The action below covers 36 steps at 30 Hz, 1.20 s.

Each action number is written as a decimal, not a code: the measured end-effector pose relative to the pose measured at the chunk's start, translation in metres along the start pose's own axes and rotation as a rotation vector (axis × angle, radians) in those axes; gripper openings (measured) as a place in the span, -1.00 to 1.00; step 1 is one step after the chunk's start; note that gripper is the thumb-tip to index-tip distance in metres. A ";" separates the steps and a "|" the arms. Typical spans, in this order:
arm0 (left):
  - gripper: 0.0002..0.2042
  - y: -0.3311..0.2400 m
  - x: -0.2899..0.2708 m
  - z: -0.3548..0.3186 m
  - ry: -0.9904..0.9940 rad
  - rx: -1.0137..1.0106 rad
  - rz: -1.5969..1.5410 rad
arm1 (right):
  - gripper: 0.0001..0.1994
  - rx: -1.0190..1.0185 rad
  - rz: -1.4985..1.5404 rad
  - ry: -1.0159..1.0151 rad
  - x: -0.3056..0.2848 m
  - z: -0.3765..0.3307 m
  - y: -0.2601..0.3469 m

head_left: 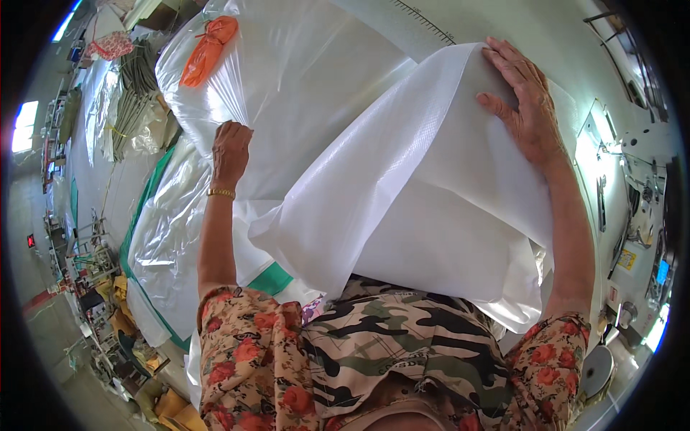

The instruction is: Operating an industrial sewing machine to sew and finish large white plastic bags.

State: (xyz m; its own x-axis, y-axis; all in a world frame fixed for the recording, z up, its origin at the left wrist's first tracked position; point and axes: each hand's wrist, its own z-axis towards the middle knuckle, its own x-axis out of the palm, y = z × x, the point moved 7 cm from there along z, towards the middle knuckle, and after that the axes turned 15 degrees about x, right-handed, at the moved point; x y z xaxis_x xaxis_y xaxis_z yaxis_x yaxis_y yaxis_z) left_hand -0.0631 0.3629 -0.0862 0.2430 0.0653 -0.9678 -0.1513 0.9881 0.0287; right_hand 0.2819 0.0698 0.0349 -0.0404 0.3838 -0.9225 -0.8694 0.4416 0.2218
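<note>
My left hand (pixel 231 151), with a gold band at the wrist, is closed on a clear plastic sheet (pixel 309 93); taut creases fan up from the fist. An orange plastic bundle (pixel 210 50), tied near one end, lies on that film just beyond the fist. On the right, my right hand (pixel 528 108) rests on a white woven-plastic sheet (pixel 474 144), fingers stretched out and thumb apart. The white sheet's near-left part is folded over, and its raised edge slants from my fingertips down toward my waist.
A ruler scale (pixel 424 21) runs along the far table edge. Green-edged plastic (pixel 147 194) drapes at the left. Further left are bundled grey-green strips (pixel 140 86) and cluttered machinery with brown material (pixel 122 323). A sewing machine with a lit lamp (pixel 600 136) stands at the right.
</note>
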 end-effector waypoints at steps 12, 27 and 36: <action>-0.95 -0.111 -0.248 0.033 -0.945 0.107 0.302 | -0.43 -0.424 0.359 -0.532 -0.072 -0.004 0.119; -0.58 -0.234 -0.435 0.055 -1.377 0.322 0.929 | -0.88 -0.550 0.817 0.216 -0.022 -0.086 0.274; -0.64 -0.036 -0.421 0.095 -0.882 -0.009 0.874 | -0.59 -0.639 2.041 0.611 -0.175 -0.164 0.097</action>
State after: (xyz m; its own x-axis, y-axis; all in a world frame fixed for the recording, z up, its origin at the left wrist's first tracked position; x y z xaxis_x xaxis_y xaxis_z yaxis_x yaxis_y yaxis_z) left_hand -0.0689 0.3133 0.3442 0.6182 0.7758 -0.1268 -0.5920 0.5656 0.5741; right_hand 0.1242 -0.0878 0.1661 -0.8200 -0.4372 0.3694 0.5451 -0.3994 0.7371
